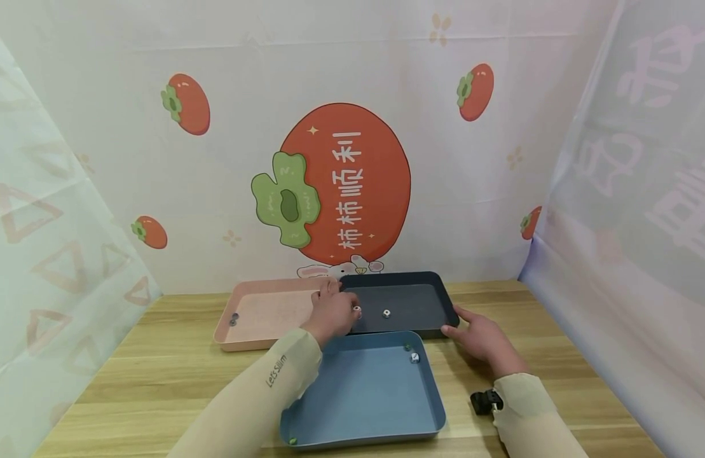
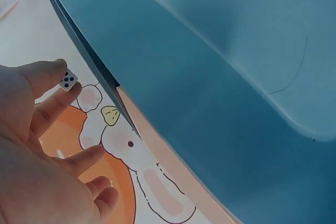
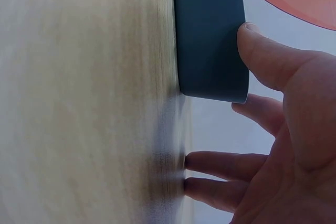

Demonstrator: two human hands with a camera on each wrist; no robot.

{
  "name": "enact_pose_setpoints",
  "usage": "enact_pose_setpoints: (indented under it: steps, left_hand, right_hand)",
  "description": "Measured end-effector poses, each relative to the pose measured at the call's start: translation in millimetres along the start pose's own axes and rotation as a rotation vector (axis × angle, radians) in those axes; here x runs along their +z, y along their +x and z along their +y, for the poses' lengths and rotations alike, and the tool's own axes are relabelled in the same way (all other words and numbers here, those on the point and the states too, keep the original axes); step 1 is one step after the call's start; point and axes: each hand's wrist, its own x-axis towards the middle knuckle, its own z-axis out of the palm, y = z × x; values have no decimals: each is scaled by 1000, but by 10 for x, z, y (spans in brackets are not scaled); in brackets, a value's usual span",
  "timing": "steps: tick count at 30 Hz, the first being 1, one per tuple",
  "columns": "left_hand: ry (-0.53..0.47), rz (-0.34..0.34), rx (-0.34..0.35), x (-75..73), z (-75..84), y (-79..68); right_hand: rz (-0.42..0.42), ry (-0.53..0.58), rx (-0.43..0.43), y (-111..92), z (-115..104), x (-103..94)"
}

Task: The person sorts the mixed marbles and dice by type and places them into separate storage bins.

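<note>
My left hand (image 1: 332,310) pinches a white die (image 2: 68,80) with dark pips between thumb and index finger, the other fingers spread. It hovers where the pink tray (image 1: 260,344) meets the dark navy tray (image 1: 398,277). Another white die (image 1: 386,313) lies inside the navy tray. At that tray's near right corner, my right hand (image 1: 482,334) grips the wall, thumb at the rim (image 3: 242,40) and index finger round the corner. The blue tray (image 1: 363,439) stands in front, with a white die (image 1: 415,358) near its far right corner.
Two small grey pieces (image 1: 234,319) lie at the left of the pink tray. Small green pieces sit in the blue tray's far right and near left corners (image 1: 293,441). Behind the wooden table (image 1: 129,388) hangs a persimmon-print cloth (image 1: 232,76).
</note>
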Motion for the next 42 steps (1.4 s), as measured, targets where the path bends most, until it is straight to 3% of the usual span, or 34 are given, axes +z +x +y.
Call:
enact_pose_setpoints:
  steps: [20,42]
  left_hand:
    - [26,-3,-34,51,-77,78]
    - [31,-4,-13,124,-32,100]
  right_hand:
    - [-10,3,-20,7,-40,29]
    - [-30,-11,22,4,-16,-17]
